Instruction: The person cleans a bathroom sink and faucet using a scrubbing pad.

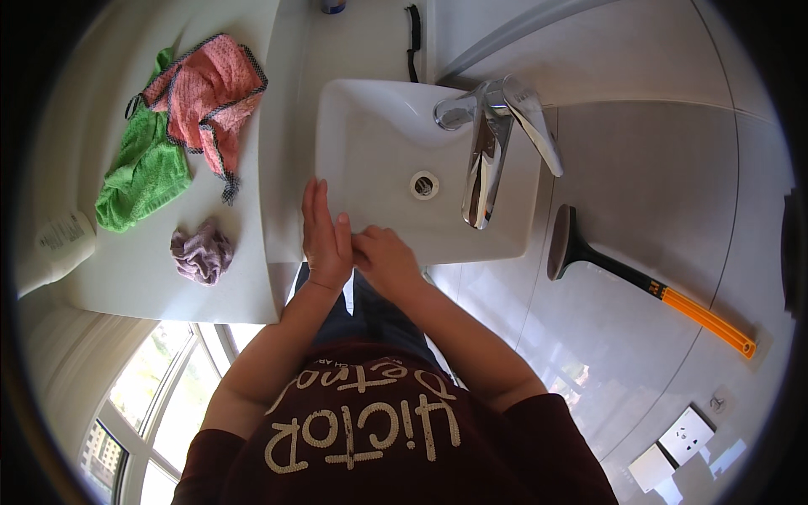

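Note:
My left hand (pixel 326 244) is held over the near left rim of the white sink (pixel 370 168), its fingers stretched out and its thumb apart. Close against its thumb side is my right hand (pixel 387 259), with the fingers curled in. Whatever those curled fingers hold, if anything, is hidden. Beyond the hands, a chrome faucet (pixel 488 160) reaches over the basin with its lever turned to the right. A round drain (pixel 424 185) shows in the basin floor, and I see no water running.
On the left counter (pixel 244 278) lie a pink cloth (pixel 210 84), a green cloth (pixel 147 172) and a crumpled mauve cloth (pixel 202 252), near a white bottle (pixel 59 248). A squeegee (pixel 623 269) with an orange handle is at the right wall. Behind the sink lies a thin black brush (pixel 413 42).

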Demonstrator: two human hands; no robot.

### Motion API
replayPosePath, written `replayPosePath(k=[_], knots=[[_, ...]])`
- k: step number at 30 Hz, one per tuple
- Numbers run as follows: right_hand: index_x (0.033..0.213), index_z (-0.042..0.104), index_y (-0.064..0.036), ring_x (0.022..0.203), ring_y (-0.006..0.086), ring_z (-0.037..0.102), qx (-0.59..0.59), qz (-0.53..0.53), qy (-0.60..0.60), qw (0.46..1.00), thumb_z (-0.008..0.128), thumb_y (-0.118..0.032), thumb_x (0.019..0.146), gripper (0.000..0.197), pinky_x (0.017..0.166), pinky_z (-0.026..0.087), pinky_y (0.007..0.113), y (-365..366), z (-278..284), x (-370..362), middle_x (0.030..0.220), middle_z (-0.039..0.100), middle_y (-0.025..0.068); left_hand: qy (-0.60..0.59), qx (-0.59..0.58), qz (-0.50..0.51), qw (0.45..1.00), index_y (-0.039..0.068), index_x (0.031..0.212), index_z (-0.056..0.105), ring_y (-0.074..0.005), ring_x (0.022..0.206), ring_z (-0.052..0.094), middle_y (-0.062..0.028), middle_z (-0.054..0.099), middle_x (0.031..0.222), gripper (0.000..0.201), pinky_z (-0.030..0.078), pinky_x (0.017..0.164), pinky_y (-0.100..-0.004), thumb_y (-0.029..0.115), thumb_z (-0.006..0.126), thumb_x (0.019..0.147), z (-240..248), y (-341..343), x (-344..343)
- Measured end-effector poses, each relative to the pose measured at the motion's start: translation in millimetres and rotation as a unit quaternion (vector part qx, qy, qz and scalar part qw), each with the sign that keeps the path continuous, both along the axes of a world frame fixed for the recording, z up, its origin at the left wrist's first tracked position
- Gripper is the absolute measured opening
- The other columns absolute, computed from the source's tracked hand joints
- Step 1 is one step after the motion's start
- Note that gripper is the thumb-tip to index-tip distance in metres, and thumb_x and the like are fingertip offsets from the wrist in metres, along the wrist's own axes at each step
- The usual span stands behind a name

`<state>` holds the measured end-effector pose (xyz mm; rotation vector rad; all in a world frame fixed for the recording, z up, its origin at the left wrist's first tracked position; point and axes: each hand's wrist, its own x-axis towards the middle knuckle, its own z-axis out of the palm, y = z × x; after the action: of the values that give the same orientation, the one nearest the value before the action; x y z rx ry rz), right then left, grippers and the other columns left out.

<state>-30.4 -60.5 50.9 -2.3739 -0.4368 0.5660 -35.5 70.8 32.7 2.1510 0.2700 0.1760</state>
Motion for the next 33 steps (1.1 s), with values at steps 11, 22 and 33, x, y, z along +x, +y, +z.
replayPosePath(k=[11,22,33], knots=[[0.085,0.065,-0.0091,0.085,0.0334,0.059,-0.248,-0.067,-0.019,0.966,0.055,-0.022,0.084,0.016,0.071,0.051,0.046,-150.3,4.8,18.8,0.088,0.061,0.0116,0.014,0.018,0.002,1.000,-0.001,0.138,0.035,-0.0394,0.132,0.035,-0.0223,0.030,0.146,0.048,0.031,0.108,-0.0416,0.019,0.044,0.096,-0.5,-2.6,0.1],[0.113,0.062,-0.0117,0.083,0.0310,0.053,0.029,-0.139,-0.324,0.935,0.068,-0.005,0.076,0.037,0.075,0.045,0.038,-37.3,-10.0,115.3,0.091,0.053,0.0103,0.033,0.038,-0.001,0.999,0.002,0.138,0.037,-0.0395,0.133,0.034,-0.0217,0.028,0.147,0.047,0.033,0.107,-0.0414,0.017,0.047,0.094,1.0,-1.9,1.0],[0.112,0.063,-0.0024,0.104,0.0183,0.059,0.095,-0.264,-0.133,0.951,0.066,-0.018,0.087,0.029,0.092,0.045,0.031,-82.1,-31.7,126.8,0.114,0.064,0.0067,0.024,0.046,0.002,0.999,0.002,0.137,0.039,-0.0387,0.134,0.034,-0.0205,0.029,0.148,0.047,0.032,0.109,-0.0403,0.014,0.050,0.093,2.4,-0.9,0.2]])
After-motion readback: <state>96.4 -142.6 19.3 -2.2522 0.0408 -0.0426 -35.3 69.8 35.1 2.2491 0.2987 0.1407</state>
